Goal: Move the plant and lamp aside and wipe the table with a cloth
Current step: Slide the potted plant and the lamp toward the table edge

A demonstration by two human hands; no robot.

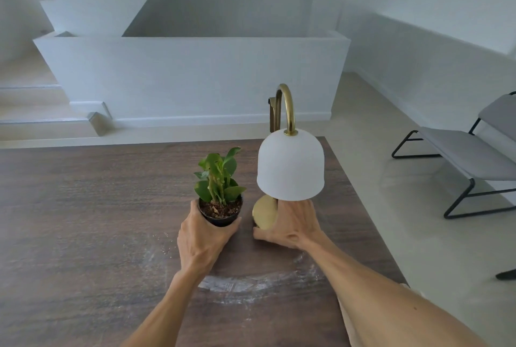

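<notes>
A small green plant in a black pot (pixel 220 208) stands on the dark wooden table (pixel 83 207). My left hand (pixel 202 237) grips the pot from the near left side, thumb curled round its front. Right of it is a lamp (pixel 290 168) with a white dome shade, a curved brass neck and a round brass base. My right hand (pixel 290 225) holds that base, fingers under the shade. A whitish dusty smear (pixel 251 285) lies on the table between my forearms. A beige cloth (pixel 344 318) peeks out under my right forearm at the table's right edge.
The table's right edge runs diagonally beside the lamp. On the floor to the right stands a grey chair with a black frame (pixel 469 156). A white half wall (pixel 195 75) and steps lie beyond the table's far edge.
</notes>
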